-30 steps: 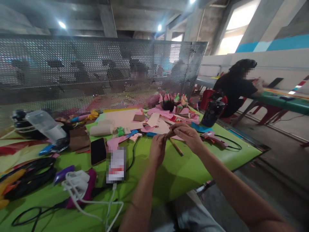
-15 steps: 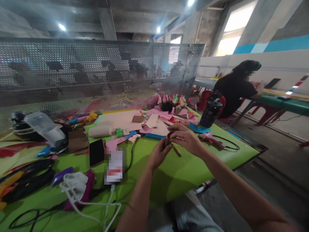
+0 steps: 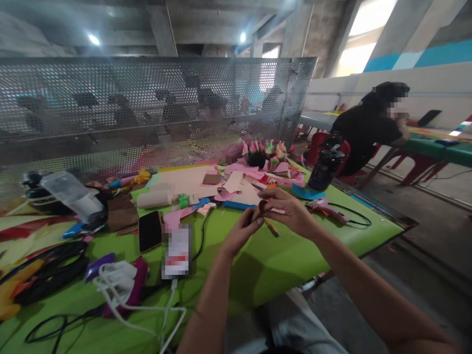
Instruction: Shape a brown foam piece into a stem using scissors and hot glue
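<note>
My left hand (image 3: 241, 230) and my right hand (image 3: 289, 211) meet above the green table (image 3: 280, 260), near its middle. Both pinch a small brown-red paper piece (image 3: 261, 206) between their fingertips. A thin wooden stick (image 3: 272, 227) lies on the table just below my right hand. Behind my hands spreads a heap of pink and cream paper scraps (image 3: 239, 184).
A pink glue gun (image 3: 324, 208) with a black cord lies right of my hands, beside a dark bottle (image 3: 326, 164). Two phones (image 3: 150, 231), chargers and cables lie at left. A perforated metal screen (image 3: 147, 108) backs the table. Another person (image 3: 372, 128) sits at the far right table.
My hands have kept pinching the small paper piece, with my left hand turning from above it to under it. The camera has shifted slightly.
</note>
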